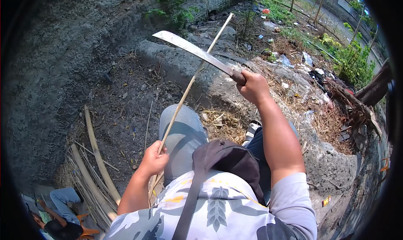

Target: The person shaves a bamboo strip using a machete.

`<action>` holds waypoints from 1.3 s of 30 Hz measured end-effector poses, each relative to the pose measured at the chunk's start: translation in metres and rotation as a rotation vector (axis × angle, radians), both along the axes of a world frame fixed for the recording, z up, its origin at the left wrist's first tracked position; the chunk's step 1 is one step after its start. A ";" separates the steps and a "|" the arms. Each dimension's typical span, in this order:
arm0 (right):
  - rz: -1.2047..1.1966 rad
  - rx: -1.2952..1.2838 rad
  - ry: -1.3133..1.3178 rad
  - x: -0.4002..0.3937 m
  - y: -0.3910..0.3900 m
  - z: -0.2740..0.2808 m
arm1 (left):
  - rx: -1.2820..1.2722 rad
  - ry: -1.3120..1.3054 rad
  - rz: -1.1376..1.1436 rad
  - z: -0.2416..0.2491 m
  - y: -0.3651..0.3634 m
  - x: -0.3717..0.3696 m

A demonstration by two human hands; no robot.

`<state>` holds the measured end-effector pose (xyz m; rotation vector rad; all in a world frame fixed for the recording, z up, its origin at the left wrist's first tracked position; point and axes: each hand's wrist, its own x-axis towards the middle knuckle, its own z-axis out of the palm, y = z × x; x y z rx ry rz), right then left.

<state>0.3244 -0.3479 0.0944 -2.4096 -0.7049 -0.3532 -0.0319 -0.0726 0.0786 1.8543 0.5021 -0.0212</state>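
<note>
My right hand (254, 88) grips the dark handle of a machete (191, 48). Its long, pale blade points to the upper left and crosses over a thin bamboo strip (184, 93). In my left hand (154, 159) the strip is held near its lower part, fingers wrapped round it. From there it slants up and away past my knee, its far end above the concrete ledge. The strip's lower end passes down beside my body, partly hidden by my hand and forearm.
Bamboo poles (97, 152) and a bundle of thin sticks lie at left. A rough wall (42, 93) rises behind them. A person (63, 223) sits on an orange chair at lower left. A concrete ledge (168, 55) runs ahead; litter and dry grass (327, 110) cover the right.
</note>
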 end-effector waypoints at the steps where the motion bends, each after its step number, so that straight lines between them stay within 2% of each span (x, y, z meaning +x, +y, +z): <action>1: 0.075 -0.033 -0.089 -0.008 0.003 0.001 | -0.024 0.007 0.003 -0.002 0.000 0.003; 4: 0.372 -0.125 -0.317 -0.020 0.012 0.001 | -0.093 0.034 -0.002 -0.004 -0.001 0.010; 5: 0.405 -0.189 -0.431 -0.022 0.015 0.002 | -0.118 0.045 -0.013 -0.002 -0.003 0.010; 8: 0.450 -0.147 -0.511 -0.025 0.018 0.008 | -0.132 0.053 -0.068 -0.003 -0.003 0.004; 13: 0.216 -0.078 -0.321 -0.001 0.008 -0.004 | -0.193 -0.013 -0.041 -0.016 0.005 -0.007; 17: 0.238 -0.065 -0.311 -0.013 0.008 0.000 | -0.204 0.026 -0.049 -0.013 0.001 0.004; 24: 0.546 -0.170 -0.428 -0.038 0.028 0.006 | -0.289 0.148 -0.095 -0.005 -0.006 0.019; 27: 0.530 -0.229 -0.497 -0.041 0.028 0.011 | -0.264 0.119 -0.120 -0.008 -0.003 0.018; 31: 0.355 -0.166 -0.253 -0.012 0.006 0.004 | -0.260 0.028 -0.140 -0.010 0.003 0.008; 34: 0.325 -0.212 -0.304 -0.013 0.006 0.002 | -0.303 0.138 -0.099 -0.001 -0.001 0.011; 39: 0.352 -0.224 -0.346 -0.026 0.006 0.011 | -0.302 0.083 -0.110 -0.016 0.002 0.004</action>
